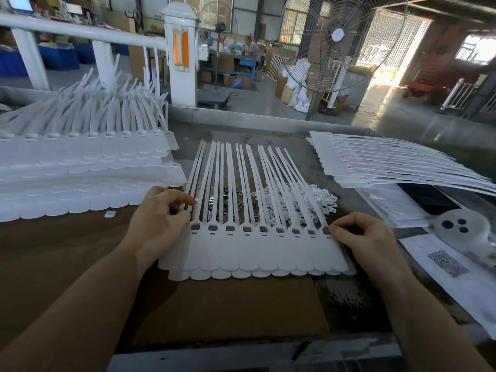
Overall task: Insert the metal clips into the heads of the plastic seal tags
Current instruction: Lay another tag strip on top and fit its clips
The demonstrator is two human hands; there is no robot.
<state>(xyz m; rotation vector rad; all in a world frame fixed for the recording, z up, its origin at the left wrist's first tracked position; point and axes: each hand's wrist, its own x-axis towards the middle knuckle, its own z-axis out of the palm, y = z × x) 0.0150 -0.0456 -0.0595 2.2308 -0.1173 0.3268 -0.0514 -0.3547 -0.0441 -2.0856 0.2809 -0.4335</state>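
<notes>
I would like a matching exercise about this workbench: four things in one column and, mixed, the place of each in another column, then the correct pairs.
Things:
1. left hand
2. right hand
3. metal clips
4. small white caps

Places:
A. under the straps, right of centre
B. at the right end of the sheet of tags
C. under the straps, near the middle
D. at the left end of the sheet of tags

Pairs: 1-D, 2-B, 3-C, 4-A

You see smooth, matt white plastic seal tags [252,245] lying on dull brown cardboard [228,312]; behind them, the small metal clips [214,208] glint shiny silver.
</notes>
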